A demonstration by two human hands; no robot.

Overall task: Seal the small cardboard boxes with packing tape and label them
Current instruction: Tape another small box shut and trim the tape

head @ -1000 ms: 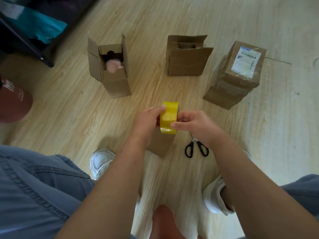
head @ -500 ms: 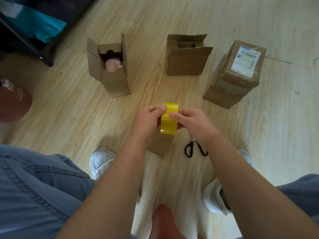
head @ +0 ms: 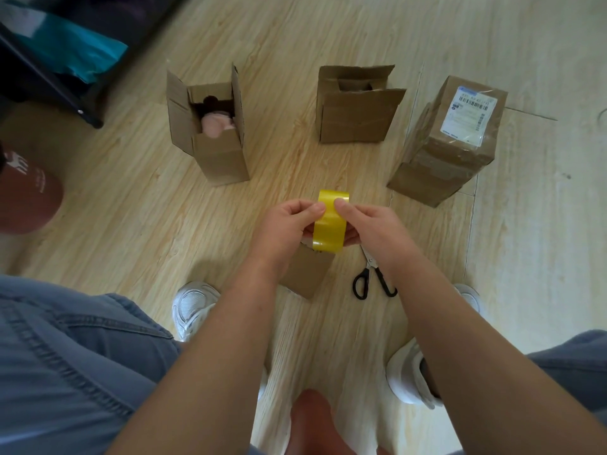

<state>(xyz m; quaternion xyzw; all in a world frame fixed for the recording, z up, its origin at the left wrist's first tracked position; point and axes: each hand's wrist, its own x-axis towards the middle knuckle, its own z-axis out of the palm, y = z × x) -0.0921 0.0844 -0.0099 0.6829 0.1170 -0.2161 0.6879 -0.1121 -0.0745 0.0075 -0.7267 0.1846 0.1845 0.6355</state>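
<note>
2 hands, your left hand [head: 282,224] and right hand [head: 371,224], clamp the yellow tape roll [head: 330,224] just above the nearest small box [head: 305,274]; both thumbs have shifted onto its outer band, likely seeking the tape end, so sealing is not yet begun.

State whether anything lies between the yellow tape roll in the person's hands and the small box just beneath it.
Nothing visible does. The left hand and right hand grip the tape roll just over the small box; the scissors lie to its right, off that path. The box's top is hidden.
</note>
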